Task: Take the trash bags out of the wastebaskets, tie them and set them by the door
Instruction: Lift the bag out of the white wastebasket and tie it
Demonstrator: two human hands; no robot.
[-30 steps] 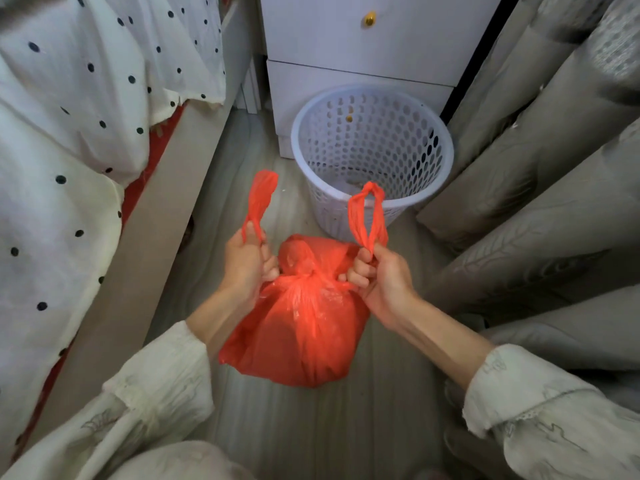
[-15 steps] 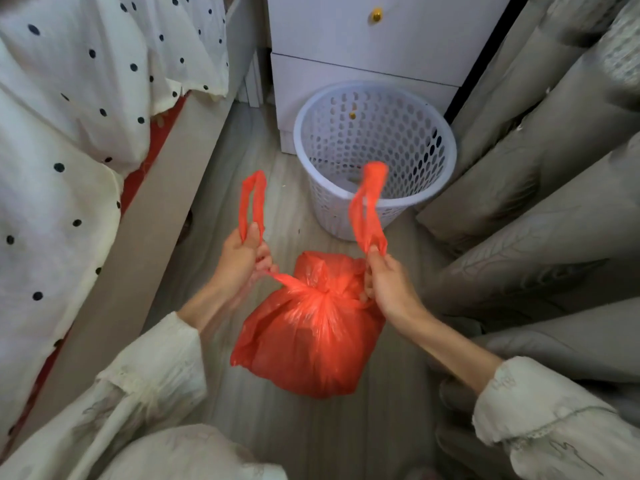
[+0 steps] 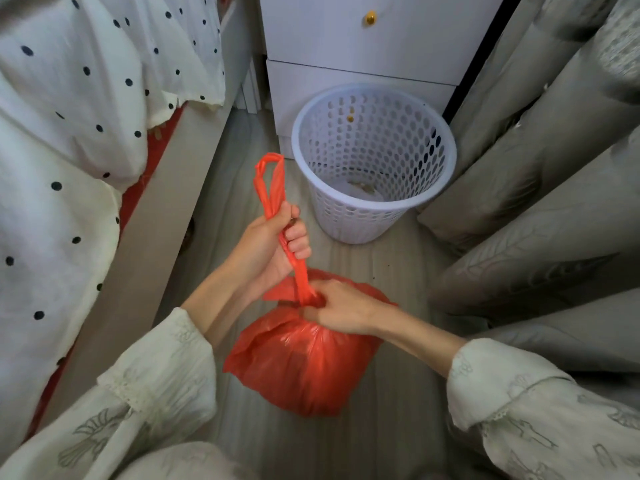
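Red bag (image 3: 304, 368) between hands — wastebasket (image 3: 372, 161) just beyond

A narrow strip of pale wood-grain floor (image 3: 239, 161) is seen running ahead of the hands, hemmed in on the left by a bed frame's plain side board (image 3: 152, 237). White bedding with dark polka dots (image 3: 69, 109) is draped over a red layer (image 3: 152, 161) above that board. Beyond the hands a white drawer unit with a brass knob (image 3: 371, 18) is set against the far end, while heavy grey patterned curtains (image 3: 540, 188) are gathered in folds on the right under soft, even light.
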